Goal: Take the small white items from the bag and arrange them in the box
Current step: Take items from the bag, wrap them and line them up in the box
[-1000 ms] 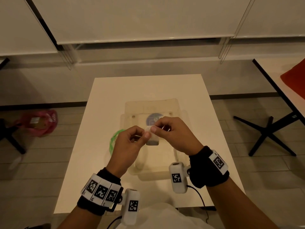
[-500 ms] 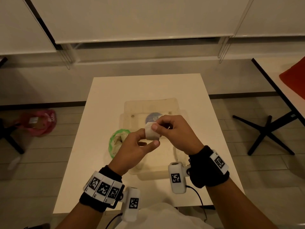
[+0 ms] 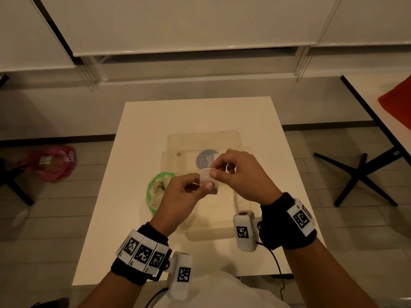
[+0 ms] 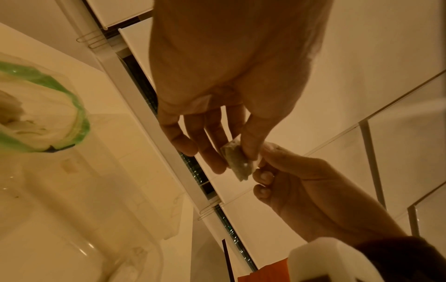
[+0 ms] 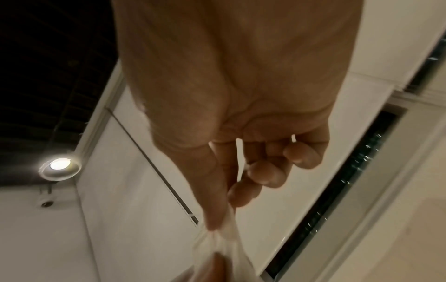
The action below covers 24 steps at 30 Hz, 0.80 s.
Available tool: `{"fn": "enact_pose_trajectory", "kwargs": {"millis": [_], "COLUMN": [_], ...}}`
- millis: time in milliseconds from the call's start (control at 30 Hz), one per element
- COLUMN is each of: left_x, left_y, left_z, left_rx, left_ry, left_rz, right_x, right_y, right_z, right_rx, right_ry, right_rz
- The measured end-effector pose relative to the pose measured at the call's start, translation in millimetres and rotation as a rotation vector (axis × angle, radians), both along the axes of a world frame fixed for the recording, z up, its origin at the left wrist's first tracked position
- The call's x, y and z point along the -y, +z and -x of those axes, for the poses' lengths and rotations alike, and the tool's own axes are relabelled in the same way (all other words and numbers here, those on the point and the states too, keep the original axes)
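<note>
Both hands hold one small white sachet (image 3: 208, 181) in the air above the clear plastic box (image 3: 242, 210). My left hand (image 3: 201, 185) pinches its lower edge between thumb and fingers; in the left wrist view the same sachet (image 4: 237, 161) shows greenish contents. My right hand (image 3: 213, 171) pinches its upper edge, and the right wrist view shows the thumb and forefinger on the sachet (image 5: 223, 233). The bag (image 3: 155, 192), clear with a green rim, lies open on the table just left of the box, with more white items inside (image 4: 26, 122).
The box sits mid-table on a white table (image 3: 138, 174); a round blue label (image 3: 205, 157) lies under its far part. A pink bag (image 3: 55, 163) lies on the floor at the left. Black chair legs (image 3: 364, 174) stand at the right.
The left hand let go of the sachet for a moment, then took its lower edge again. Both hands stayed above the box, and the green-rimmed bag came more into view.
</note>
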<state>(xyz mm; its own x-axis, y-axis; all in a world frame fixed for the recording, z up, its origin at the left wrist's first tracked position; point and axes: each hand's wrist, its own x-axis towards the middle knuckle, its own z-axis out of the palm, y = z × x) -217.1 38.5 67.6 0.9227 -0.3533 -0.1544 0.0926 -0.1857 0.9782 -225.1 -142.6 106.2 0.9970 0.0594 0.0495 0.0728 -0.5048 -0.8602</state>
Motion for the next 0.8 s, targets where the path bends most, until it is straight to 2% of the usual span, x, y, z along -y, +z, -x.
{"fn": "enact_pose_trajectory", "kwargs": {"millis": [167, 467, 600, 700, 800], "left_x": [3.3, -33.2, -74.9, -106.9, -134.7], "left_y": [-7.9, -32.1, -44.5, -62.1, -86.7], "left_z": [1.5, 7.6, 21.4, 37.9, 58.2], "left_rx": [-0.024, -0.058, -0.211, -0.310, -0.426], "left_ry": [-0.058, -0.047, -0.148, -0.234, -0.231], "left_rz": [-0.044, -0.191, -0.246, -0.391, -0.466], "right_x": [9.2, 49.1, 71.2, 79.4, 79.8], "right_y": [-3.1, -48.2, -86.3, -112.2, -132.3], "right_z": [-0.6, 0.8, 7.6, 17.2, 31.0], "right_rx": [-0.042, -0.113, -0.212, -0.313, -0.385], "right_ry": [0.047, 0.029, -0.002, -0.011, 0.027], "right_rz": [0.210, 0.316, 0.389, 0.487, 0.579]}}
